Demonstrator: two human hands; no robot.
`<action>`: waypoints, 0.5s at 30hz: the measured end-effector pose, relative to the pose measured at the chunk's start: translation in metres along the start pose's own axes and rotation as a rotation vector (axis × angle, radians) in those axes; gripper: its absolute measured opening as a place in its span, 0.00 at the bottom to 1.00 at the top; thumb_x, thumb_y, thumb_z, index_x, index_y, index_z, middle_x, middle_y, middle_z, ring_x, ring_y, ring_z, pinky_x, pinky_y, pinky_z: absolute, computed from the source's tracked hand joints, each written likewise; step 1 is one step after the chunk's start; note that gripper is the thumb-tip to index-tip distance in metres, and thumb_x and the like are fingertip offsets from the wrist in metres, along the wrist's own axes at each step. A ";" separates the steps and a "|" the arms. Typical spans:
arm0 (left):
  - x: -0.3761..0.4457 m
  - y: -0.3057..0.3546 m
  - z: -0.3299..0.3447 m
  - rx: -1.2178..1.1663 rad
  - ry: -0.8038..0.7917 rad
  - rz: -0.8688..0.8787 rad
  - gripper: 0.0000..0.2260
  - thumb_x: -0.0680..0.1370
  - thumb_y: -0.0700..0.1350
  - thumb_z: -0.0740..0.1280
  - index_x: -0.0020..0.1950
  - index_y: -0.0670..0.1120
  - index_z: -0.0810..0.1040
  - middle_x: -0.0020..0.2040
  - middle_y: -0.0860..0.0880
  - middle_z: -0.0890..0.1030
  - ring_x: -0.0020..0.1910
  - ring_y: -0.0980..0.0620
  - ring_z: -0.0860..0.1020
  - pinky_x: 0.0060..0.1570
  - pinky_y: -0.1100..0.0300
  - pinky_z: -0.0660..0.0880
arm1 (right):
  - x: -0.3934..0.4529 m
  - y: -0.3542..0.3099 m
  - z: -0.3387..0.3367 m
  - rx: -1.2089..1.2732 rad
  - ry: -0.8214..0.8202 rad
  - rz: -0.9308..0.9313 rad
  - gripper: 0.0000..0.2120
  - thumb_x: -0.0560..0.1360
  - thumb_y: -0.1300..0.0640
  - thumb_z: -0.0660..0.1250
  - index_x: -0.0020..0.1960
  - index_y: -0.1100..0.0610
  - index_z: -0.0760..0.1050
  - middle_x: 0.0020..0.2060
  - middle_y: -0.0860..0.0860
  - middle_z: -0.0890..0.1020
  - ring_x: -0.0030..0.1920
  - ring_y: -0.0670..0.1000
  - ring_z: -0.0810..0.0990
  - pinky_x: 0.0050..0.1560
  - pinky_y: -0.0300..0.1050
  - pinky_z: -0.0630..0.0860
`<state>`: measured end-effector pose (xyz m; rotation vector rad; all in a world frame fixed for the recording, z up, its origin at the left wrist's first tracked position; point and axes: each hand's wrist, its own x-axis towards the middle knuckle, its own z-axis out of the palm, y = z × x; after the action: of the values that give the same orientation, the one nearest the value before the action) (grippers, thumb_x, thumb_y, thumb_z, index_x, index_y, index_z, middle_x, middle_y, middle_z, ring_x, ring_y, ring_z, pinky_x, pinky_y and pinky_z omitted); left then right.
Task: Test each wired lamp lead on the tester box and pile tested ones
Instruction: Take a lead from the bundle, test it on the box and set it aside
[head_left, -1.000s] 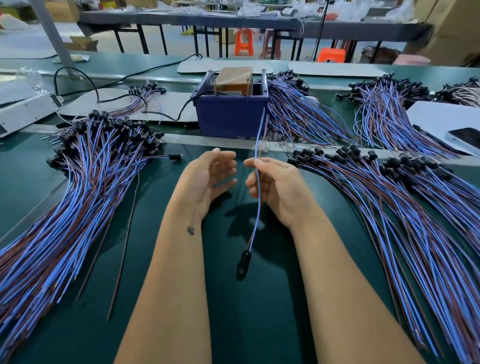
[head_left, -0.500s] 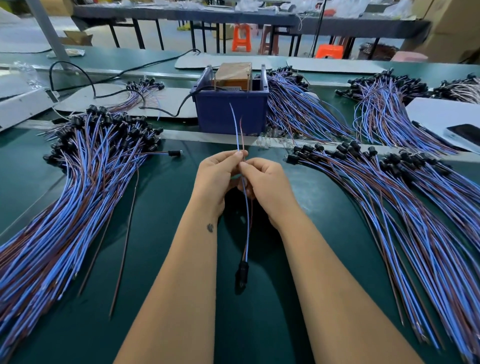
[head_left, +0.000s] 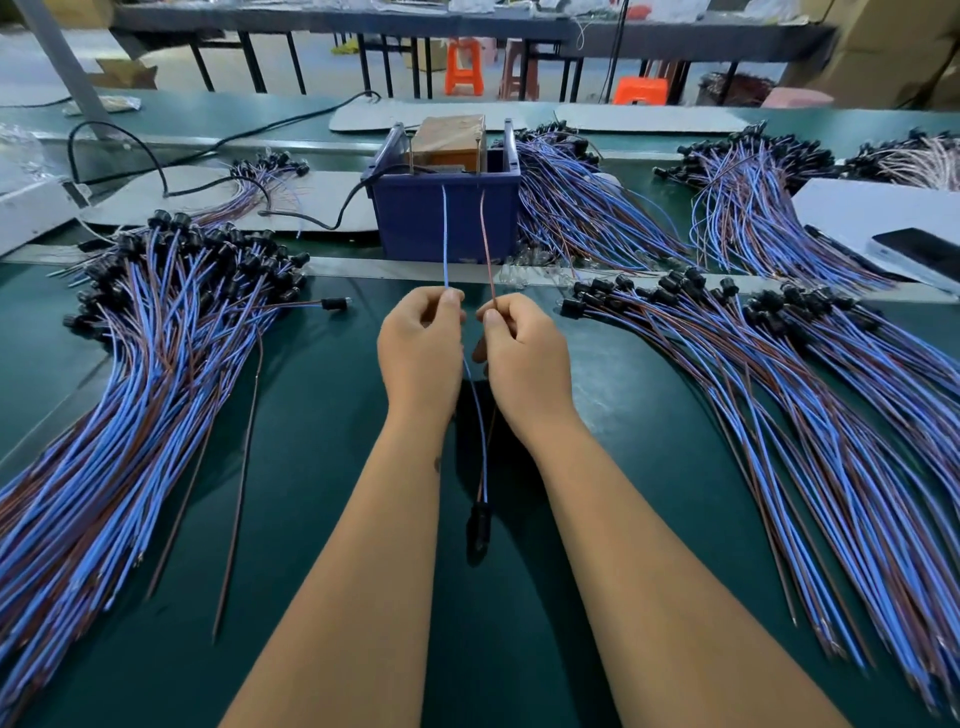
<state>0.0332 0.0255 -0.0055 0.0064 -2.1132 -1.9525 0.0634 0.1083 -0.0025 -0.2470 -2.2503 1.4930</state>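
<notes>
My left hand (head_left: 422, 351) pinches the blue wire (head_left: 445, 239) of one lamp lead, and my right hand (head_left: 522, 353) pinches its brown wire (head_left: 487, 244). Both wire ends point up and apart toward the blue tester box (head_left: 447, 218), which holds a brown block at the table's middle back. The lead's black lamp socket (head_left: 478, 527) hangs low between my forearms. A big pile of leads (head_left: 135, 374) lies to the left and another pile (head_left: 789, 395) to the right.
A black power cable (head_left: 311, 221) runs from the tester box to the left. More lead bundles (head_left: 587, 208) lie behind the box, and a white box with a phone (head_left: 893, 228) sits at the far right. Two loose brown wires (head_left: 239, 493) lie beside the left pile.
My left hand came over and took the blue wire while the right kept the brown one. The two wire ends have spread apart and risen toward the tester box.
</notes>
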 end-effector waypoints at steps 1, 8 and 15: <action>0.001 0.000 -0.001 -0.010 0.010 0.000 0.09 0.81 0.45 0.64 0.42 0.54 0.80 0.33 0.56 0.80 0.34 0.59 0.77 0.40 0.60 0.75 | 0.001 0.000 0.000 0.006 0.011 -0.002 0.07 0.80 0.57 0.59 0.46 0.53 0.75 0.36 0.50 0.80 0.41 0.54 0.79 0.46 0.56 0.77; -0.001 0.005 -0.002 -0.026 0.025 0.074 0.09 0.81 0.45 0.63 0.44 0.55 0.80 0.30 0.57 0.78 0.33 0.60 0.76 0.39 0.62 0.73 | 0.000 -0.002 -0.002 0.061 0.024 0.004 0.08 0.80 0.57 0.59 0.44 0.51 0.74 0.31 0.48 0.78 0.37 0.53 0.78 0.43 0.58 0.78; -0.004 0.009 -0.004 -0.051 0.077 0.091 0.10 0.79 0.45 0.64 0.41 0.56 0.80 0.28 0.59 0.76 0.31 0.60 0.75 0.37 0.65 0.73 | -0.002 -0.003 -0.003 0.119 -0.004 -0.010 0.09 0.79 0.58 0.61 0.42 0.51 0.76 0.30 0.50 0.79 0.33 0.49 0.76 0.42 0.57 0.77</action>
<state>0.0398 0.0233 0.0027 -0.0237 -1.9794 -1.9223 0.0673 0.1090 0.0009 -0.1966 -2.1526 1.6171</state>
